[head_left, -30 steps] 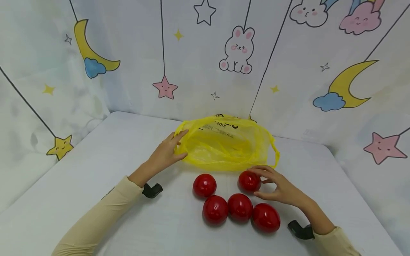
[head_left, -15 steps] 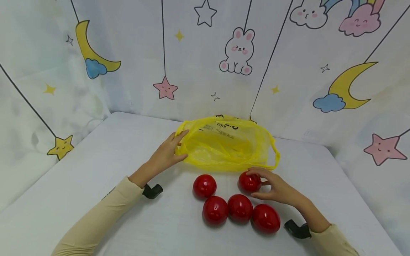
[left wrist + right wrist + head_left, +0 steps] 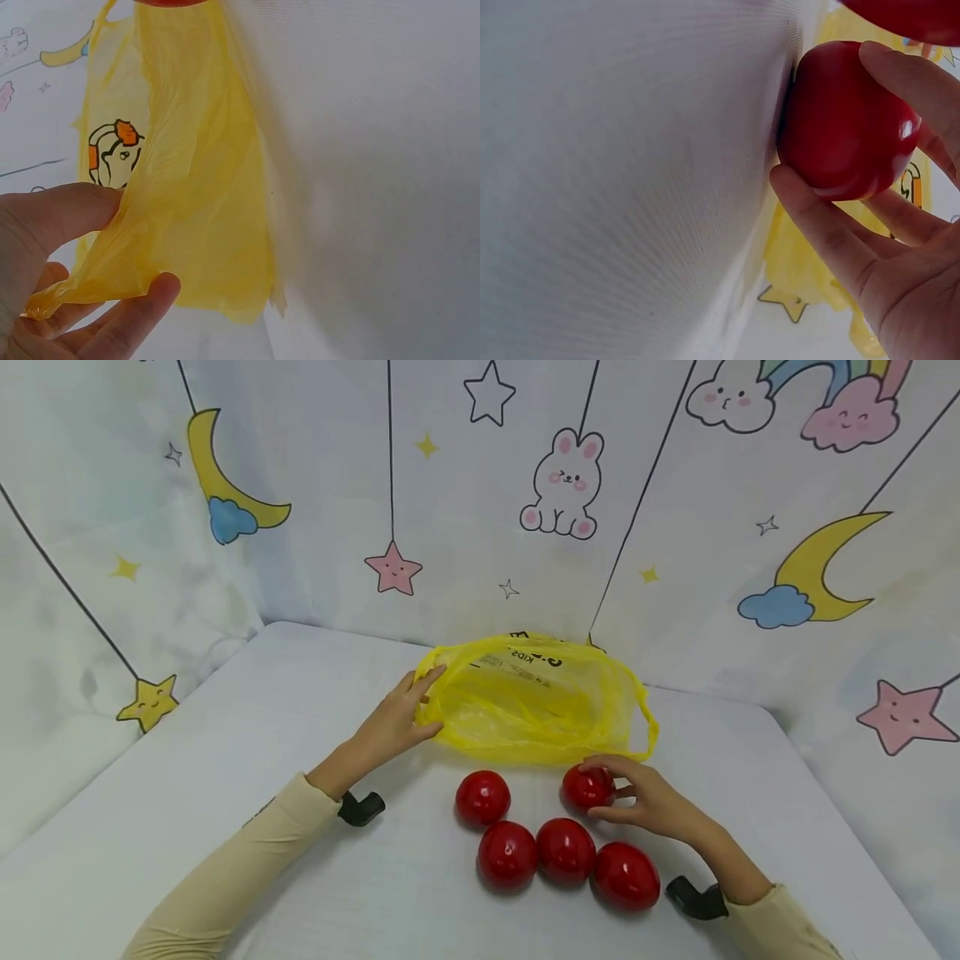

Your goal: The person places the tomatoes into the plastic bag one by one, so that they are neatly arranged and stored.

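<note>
My left hand (image 3: 393, 717) grips the left rim of a yellow plastic bag (image 3: 525, 710) that lies on its side, its mouth facing me. In the left wrist view the thin plastic of the bag (image 3: 195, 187) passes between thumb and fingers. With curled thumb and fingers, my right hand (image 3: 651, 797) holds a glossy red apple (image 3: 583, 787) at the bag's front right. The right wrist view shows this apple (image 3: 847, 124) resting against the table. Several more red apples, among them a left one (image 3: 482, 798) and an oval right one (image 3: 626, 877), sit close by.
A white cloth covers the table (image 3: 360, 893). Behind it hangs a backdrop (image 3: 465, 510) printed with moons, stars and a rabbit. Black wrist mounts, the left one (image 3: 362, 809) and the right one (image 3: 696, 898), stick out beside the wrists.
My right thumb and fingers have closed in slightly round the apple. The left hand still holds the bag's rim. The head view has shifted a little.
</note>
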Motion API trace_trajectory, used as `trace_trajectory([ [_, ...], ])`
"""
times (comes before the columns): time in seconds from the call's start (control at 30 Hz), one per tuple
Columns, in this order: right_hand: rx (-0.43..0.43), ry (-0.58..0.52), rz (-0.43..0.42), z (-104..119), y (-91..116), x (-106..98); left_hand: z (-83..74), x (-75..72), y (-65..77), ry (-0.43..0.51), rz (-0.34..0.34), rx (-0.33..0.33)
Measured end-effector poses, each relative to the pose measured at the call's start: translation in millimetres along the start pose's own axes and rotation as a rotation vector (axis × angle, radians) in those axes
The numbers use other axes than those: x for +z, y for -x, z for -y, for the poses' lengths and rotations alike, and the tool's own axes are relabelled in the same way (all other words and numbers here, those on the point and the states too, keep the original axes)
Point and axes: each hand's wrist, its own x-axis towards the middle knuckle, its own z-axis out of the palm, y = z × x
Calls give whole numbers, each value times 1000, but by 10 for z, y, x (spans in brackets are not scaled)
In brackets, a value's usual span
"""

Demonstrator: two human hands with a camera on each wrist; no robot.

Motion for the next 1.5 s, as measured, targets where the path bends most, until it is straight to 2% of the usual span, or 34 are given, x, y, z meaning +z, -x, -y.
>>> trace_trajectory([
  [0.43,-94,8,-46,92,-36,-107,-1,4,4,-15,-11,22],
  [0.77,-93,7,-49,212,-66,-235,-1,18,7,-17,2,15],
  [1.0,-108,18,-63,264,-97,-311,-20,9,20,-32,-8,37],
  [1.5,-150,47,-111,301,-317,-382,-2,17,20,-55,14,51],
])
